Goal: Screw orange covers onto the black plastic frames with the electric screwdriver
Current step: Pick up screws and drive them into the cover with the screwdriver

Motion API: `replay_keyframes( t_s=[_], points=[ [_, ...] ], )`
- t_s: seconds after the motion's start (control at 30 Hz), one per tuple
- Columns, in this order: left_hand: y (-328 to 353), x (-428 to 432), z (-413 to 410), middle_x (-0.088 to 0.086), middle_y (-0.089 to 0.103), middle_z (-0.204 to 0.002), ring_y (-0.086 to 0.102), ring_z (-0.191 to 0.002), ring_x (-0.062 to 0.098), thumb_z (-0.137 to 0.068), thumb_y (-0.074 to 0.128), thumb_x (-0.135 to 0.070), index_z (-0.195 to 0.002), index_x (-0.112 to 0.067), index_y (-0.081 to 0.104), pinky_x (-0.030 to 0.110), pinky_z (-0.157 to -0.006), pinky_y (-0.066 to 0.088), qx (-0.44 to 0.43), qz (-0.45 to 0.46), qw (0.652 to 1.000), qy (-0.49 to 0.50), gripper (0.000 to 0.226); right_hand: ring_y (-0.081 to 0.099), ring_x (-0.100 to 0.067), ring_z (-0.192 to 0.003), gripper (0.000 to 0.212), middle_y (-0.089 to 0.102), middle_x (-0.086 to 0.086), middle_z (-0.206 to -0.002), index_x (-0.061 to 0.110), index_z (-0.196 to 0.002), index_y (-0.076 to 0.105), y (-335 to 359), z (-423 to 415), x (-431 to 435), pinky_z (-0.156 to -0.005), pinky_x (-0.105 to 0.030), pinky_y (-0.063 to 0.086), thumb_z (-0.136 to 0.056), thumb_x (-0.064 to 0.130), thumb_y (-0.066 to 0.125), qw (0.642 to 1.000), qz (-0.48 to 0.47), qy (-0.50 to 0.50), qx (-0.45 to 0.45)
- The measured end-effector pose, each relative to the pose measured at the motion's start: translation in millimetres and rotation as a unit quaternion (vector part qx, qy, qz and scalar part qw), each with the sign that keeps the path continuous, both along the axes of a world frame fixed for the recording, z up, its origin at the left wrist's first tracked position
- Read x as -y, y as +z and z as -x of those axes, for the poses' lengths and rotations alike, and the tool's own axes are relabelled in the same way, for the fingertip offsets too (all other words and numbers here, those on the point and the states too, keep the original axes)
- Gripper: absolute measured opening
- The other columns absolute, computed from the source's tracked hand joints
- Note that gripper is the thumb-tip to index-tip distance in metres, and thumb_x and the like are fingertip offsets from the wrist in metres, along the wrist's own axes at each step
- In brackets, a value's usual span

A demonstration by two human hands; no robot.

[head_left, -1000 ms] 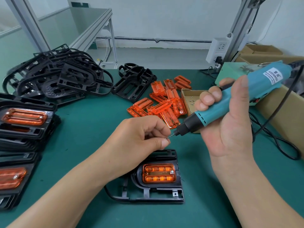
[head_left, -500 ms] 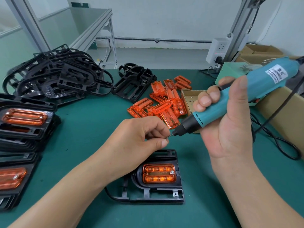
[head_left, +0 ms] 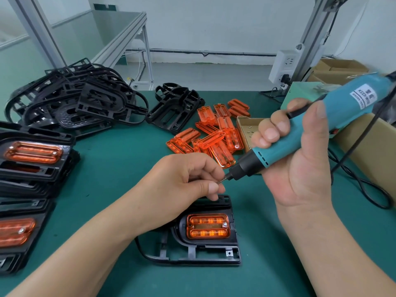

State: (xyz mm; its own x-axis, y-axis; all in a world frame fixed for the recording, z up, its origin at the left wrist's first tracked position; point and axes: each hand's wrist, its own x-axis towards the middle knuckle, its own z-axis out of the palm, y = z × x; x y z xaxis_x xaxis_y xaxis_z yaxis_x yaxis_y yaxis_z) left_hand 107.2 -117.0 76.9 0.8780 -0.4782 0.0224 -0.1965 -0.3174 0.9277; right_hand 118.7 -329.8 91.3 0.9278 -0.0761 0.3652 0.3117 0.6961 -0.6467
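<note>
A: Why are you holding the electric screwdriver [head_left: 310, 129] tilted, off the black plastic frame [head_left: 205, 243]?

B: I'm loading it — my left grip [head_left: 182, 179] is pinching what looks like a screw [head_left: 220, 181] onto the bit, and my right grip [head_left: 304, 168] is wrapping round the body. The frame is lying on the surface [head_left: 117, 163] below, orange cover [head_left: 207, 226] seated in it.

A: And the spares?

B: Screws are lying in the cardboard box [head_left: 242, 121], beside the loose orange covers [head_left: 222, 155].

Rear of the screwdriver [head_left: 340, 103] beyond the right edge; upper left of the black frame [head_left: 192, 251] beneath the left forearm [head_left: 107, 243].
</note>
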Motion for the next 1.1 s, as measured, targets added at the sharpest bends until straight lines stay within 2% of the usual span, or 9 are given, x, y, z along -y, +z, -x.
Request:
replay_keyframes(
  t_s=[0.13, 0.27, 0.43, 0.6, 0.7, 0.9, 1.0, 1.1],
  points=[
    [-1, -1, 0, -0.003, 0.081, -0.088, 0.077, -0.094, 0.009, -0.099, 0.068, -0.007, -0.1, -0.031, 0.07, 0.022, -0.088, 0.057, -0.013, -0.011, 1.0, -0.018, 0.024, 0.052, -0.012, -0.069, 0.028, 0.05, 0.004, -0.078, 0.02, -0.102, 0.054, -1, -1, 0, -0.068, -0.025, 0.046, -0.093, 0.041, 0.07, 1.0, 0.016, 0.023, 0.013],
    [-4, 2, 0, -0.008, 0.08, -0.088, 0.077, -0.091, 0.01, -0.095, 0.074, -0.014, -0.1, -0.039, 0.065, 0.031, -0.089, 0.054, 0.004, -0.018, 1.0, 0.019, 0.026, 0.054, -0.013, -0.069, 0.022, 0.05, 0.003, -0.078, 0.019, -0.099, 0.057, -6, -4, -3, -0.068, -0.026, 0.049, -0.102, 0.04, 0.063, 0.999, 0.006, -0.021, -0.049],
    [-7, 8, 3, -0.02, 0.076, -0.088, 0.072, -0.087, 0.003, -0.093, 0.077, -0.023, -0.101, -0.046, 0.063, 0.023, -0.081, 0.053, 0.08, -0.069, 0.992, 0.074, 0.028, 0.057, -0.012, -0.069, 0.027, 0.053, 0.002, -0.077, 0.017, -0.1, 0.058, -14, -9, -3, -0.067, -0.027, 0.052, -0.106, 0.042, 0.062, 0.987, -0.029, -0.088, -0.134],
    [-9, 6, 2, -0.019, 0.076, -0.087, 0.072, -0.085, 0.003, -0.093, 0.077, -0.022, -0.1, -0.042, 0.065, 0.029, -0.084, 0.058, 0.089, -0.077, 0.989, 0.084, 0.025, 0.06, -0.015, -0.072, 0.021, 0.055, 0.0, -0.079, 0.015, -0.1, 0.057, -15, -9, -8, -0.07, -0.029, 0.053, -0.104, 0.034, 0.066, 0.987, -0.014, -0.102, -0.127],
    [-10, 5, 3, -0.022, 0.076, -0.091, 0.072, -0.09, 0.001, -0.095, 0.076, -0.026, -0.107, -0.044, 0.065, 0.03, -0.087, 0.058, 0.087, -0.086, 0.99, 0.072, 0.024, 0.06, -0.014, -0.071, 0.02, 0.055, 0.0, -0.078, 0.015, -0.096, 0.059, -15, -9, -8, -0.069, -0.029, 0.054, -0.104, 0.032, 0.066, 0.985, -0.013, -0.105, -0.134],
    [-9, -1, -2, -0.024, 0.078, -0.099, 0.073, -0.099, -0.001, -0.094, 0.077, -0.034, -0.119, -0.048, 0.063, 0.032, -0.094, 0.051, 0.065, -0.06, 0.996, 0.032, 0.032, 0.06, -0.013, -0.07, 0.024, 0.055, 0.0, -0.079, 0.014, -0.104, 0.057, -17, -11, -5, -0.068, -0.028, 0.054, -0.102, 0.035, 0.069, 0.982, -0.045, -0.1, -0.154],
    [-4, -7, -7, -0.023, 0.078, -0.102, 0.073, -0.103, -0.001, -0.1, 0.07, -0.037, -0.123, -0.044, 0.065, 0.035, -0.096, 0.053, 0.075, -0.058, 0.995, 0.03, 0.025, 0.059, -0.013, -0.069, 0.024, 0.055, 0.0, -0.079, 0.013, -0.104, 0.055, -18, -11, -4, -0.067, -0.028, 0.054, -0.104, 0.034, 0.066, 0.983, -0.055, -0.093, -0.15],
    [3, -26, -18, -0.025, 0.075, -0.106, 0.07, -0.104, -0.002, -0.1, 0.069, -0.034, -0.118, -0.042, 0.07, 0.026, -0.09, 0.052, 0.102, -0.105, 0.989, 0.034, 0.02, 0.058, -0.012, -0.069, 0.022, 0.054, 0.0, -0.079, 0.013, -0.103, 0.055, -17, -10, -4, -0.067, -0.027, 0.053, -0.105, 0.032, 0.065, 0.986, -0.06, -0.078, -0.138]
  ],
)
